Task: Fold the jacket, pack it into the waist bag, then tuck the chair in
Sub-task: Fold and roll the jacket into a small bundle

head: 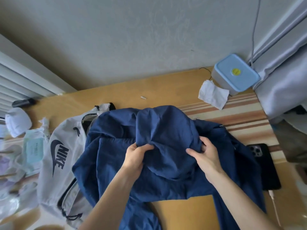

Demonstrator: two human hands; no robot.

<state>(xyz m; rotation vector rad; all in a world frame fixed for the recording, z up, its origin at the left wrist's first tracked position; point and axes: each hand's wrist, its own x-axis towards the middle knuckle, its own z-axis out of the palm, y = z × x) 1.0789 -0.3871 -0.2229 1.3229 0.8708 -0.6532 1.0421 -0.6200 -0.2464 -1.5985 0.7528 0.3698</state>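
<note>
Two hands, left hand [134,156] and right hand [206,155], pinch the navy jacket [166,146] spread on the desk [187,211], fingers [192,151] closed narrowly on bunched fabric, beside the grey waist bag [61,156].

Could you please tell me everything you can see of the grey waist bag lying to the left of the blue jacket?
The light grey fabric waist bag lies flat on the wooden table, running near to far. It looks thin and crinkly, with a dark Nike logo, dark zip tracks and dark cords at its near end. The far zip looks open. The dark blue jacket overlaps its right edge; neither hand touches it.
</note>
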